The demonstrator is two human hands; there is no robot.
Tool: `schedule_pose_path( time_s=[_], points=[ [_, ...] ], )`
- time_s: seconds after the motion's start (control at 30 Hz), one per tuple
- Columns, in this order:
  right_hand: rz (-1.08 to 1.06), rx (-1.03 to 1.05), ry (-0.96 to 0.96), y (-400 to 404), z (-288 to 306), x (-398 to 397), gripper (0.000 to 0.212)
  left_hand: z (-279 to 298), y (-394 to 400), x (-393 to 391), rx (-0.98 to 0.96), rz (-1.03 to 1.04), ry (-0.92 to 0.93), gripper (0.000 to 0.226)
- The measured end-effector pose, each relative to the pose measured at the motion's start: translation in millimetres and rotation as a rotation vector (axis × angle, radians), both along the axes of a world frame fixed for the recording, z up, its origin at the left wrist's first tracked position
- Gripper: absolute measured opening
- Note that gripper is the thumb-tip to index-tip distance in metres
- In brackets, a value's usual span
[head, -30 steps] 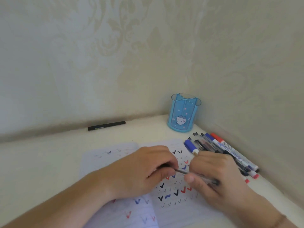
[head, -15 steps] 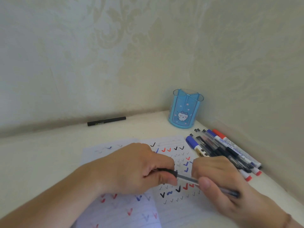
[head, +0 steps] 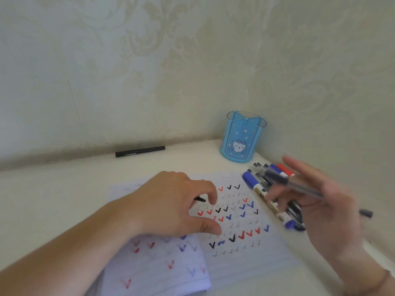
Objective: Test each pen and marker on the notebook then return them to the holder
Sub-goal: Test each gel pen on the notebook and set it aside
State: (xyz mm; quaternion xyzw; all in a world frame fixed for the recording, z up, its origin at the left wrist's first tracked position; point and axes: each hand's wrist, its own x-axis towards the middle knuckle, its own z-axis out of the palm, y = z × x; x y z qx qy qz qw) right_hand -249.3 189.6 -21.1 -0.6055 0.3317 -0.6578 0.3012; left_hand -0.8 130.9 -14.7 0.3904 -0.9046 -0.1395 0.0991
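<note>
Right hand [head: 329, 201] gripping pen [head: 303, 186] above table's right edge, left hand [head: 171, 201] pinching cap [head: 200, 199] over notebook [head: 245, 259], hands apart.

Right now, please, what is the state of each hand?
Left hand: pinches a small black cap above the notebook.
Right hand: holds a clear pen, blurred by motion.

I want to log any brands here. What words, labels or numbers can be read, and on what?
No text can be read.
Black pen by the wall: a small label, too small to read.
White marker: dark print on the barrel, blurred.
Blue holder: only a cartoon figure, no words.
Notebook: only check marks, no words.
</note>
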Motion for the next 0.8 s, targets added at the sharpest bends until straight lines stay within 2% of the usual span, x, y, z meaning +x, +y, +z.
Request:
schedule_pose_path(
  time_s=[0.03,0.1,0.2,0.3,0.33,0.47,0.57,0.67,0.8],
  points=[
    [0.024,0.065,-0.064,5,2,-4,0.036,0,-2,1,-0.012,0.015,-0.058,0.053],
    [-0.109,0.108,-0.024,-6,14,-14,0.030,2,-5,4,0.003,0.028,-0.130,0.054],
    [-0.063,0.283,0.011,-3,15,-12,0.048,5,-8,8,0.037,0.033,-0.160,0.051],
    [0.061,0.473,0.181,11,14,-6,0.059,4,-10,8,0.082,0.007,-0.164,0.045],
    [0.036,0.501,0.223,17,8,-1,0.058,3,-10,8,0.092,-0.004,-0.159,0.044],
    [-0.147,0.529,0.108,22,-18,3,0.031,1,-10,7,0.105,-0.048,-0.063,0.034],
    [-0.238,0.534,0.187,20,-24,3,0.041,0,-7,5,0.172,-0.121,0.000,0.022],
    [-0.355,0.494,0.310,19,-27,2,0.045,-1,-4,4,0.224,-0.185,0.039,0.025],
    [-0.406,0.472,0.401,16,-28,4,0.043,-3,-5,6,0.134,-0.238,0.029,0.026]
  ],
)
